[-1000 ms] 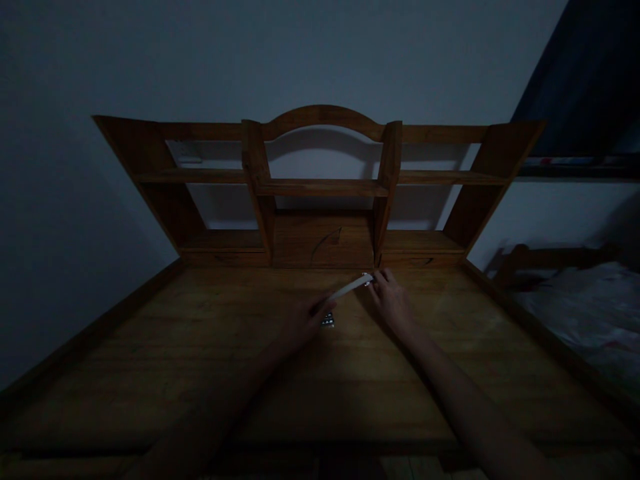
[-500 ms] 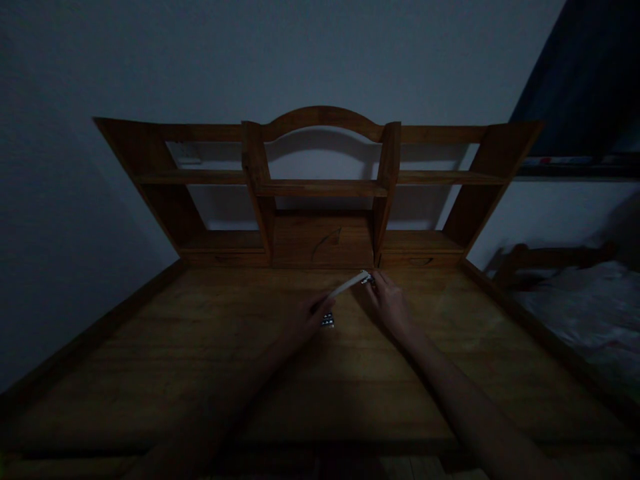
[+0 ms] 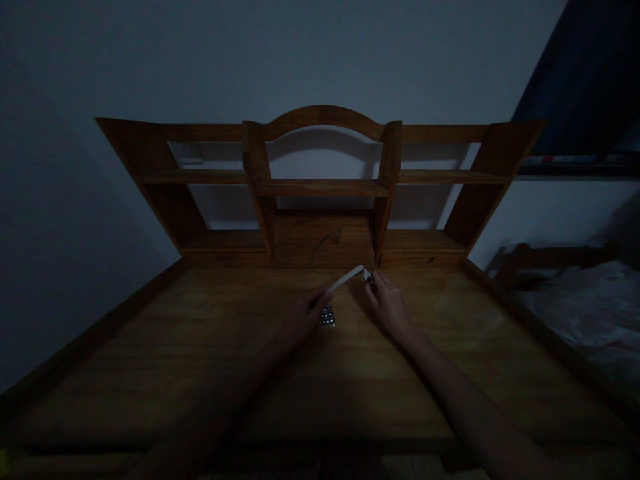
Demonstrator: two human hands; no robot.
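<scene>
The room is dim. My left hand (image 3: pixel 304 318) is closed around the lower end of a thin white stick-like tool (image 3: pixel 345 279) that slants up to the right above the wooden desk (image 3: pixel 200 347). My right hand (image 3: pixel 387 303) pinches a tiny dark part (image 3: pixel 367 276) at the tool's upper tip. A small dark patterned piece (image 3: pixel 327 317) lies on the desk just under my left hand's fingers.
A wooden hutch with shelves (image 3: pixel 320 187) stands at the back of the desk against a pale wall. Raised wooden rails run along the desk's left and right sides. A bed with light bedding (image 3: pixel 590 313) is at the right.
The white tool's tip and my right hand have shifted slightly up and left. Both hands keep their hold.
</scene>
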